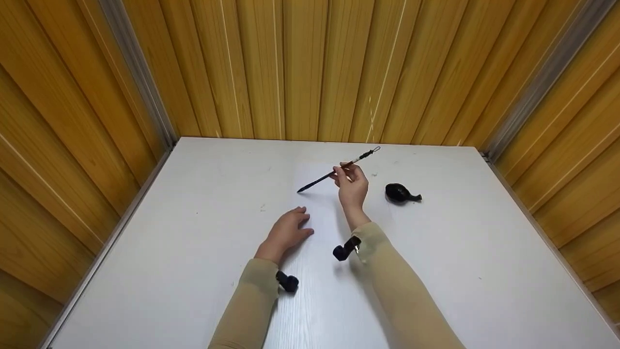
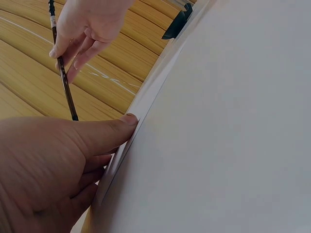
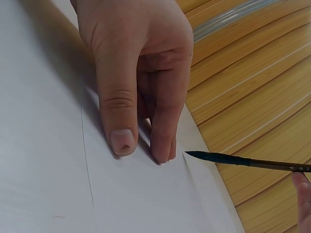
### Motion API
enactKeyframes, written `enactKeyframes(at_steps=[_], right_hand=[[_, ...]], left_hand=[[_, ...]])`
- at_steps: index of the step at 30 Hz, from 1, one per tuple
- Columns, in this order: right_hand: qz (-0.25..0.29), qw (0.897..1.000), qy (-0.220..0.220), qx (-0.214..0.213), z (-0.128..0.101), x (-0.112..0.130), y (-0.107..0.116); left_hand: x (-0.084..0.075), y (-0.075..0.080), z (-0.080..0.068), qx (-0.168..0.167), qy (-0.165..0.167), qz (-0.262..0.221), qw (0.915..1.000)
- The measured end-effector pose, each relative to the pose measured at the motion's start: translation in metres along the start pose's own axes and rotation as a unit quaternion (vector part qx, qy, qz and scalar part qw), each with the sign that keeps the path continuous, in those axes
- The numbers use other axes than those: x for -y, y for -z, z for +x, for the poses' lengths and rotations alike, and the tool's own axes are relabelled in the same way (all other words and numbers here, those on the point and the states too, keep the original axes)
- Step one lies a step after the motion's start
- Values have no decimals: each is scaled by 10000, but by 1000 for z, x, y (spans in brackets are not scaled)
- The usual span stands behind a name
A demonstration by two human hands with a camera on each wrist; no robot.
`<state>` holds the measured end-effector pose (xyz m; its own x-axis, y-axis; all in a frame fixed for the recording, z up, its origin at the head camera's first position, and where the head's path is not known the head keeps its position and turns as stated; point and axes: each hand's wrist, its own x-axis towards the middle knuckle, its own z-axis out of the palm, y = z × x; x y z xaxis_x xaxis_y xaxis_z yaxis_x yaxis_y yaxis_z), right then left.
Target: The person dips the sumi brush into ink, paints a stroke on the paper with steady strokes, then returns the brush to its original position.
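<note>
My right hand pinches a thin dark writing brush above the white table, with the pointed tip aimed left and down. The brush tip hovers just beside my left hand, apart from it. That left hand lies flat with straight fingers pressing a white sheet of paper onto the table. From the left wrist view, my right hand grips the brush above my left thumb.
A small black rounded vessel with a short spout sits on the table right of my right hand, and shows again as the dark object. Ribbed wooden walls enclose the table on three sides.
</note>
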<state>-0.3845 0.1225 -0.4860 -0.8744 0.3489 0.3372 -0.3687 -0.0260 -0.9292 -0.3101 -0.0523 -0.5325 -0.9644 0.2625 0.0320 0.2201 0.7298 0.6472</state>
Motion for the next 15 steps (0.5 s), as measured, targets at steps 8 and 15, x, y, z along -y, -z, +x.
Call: enactKeyframes(at_steps=[8,15], right_hand=[[-8,10000,5,-11,0,-2,-1],[-107,9999,27,11,0,-3,-3]], left_hand=[[-1,0,0,43,85,30,10000],[0,1,-1,15,-29,14,10000]])
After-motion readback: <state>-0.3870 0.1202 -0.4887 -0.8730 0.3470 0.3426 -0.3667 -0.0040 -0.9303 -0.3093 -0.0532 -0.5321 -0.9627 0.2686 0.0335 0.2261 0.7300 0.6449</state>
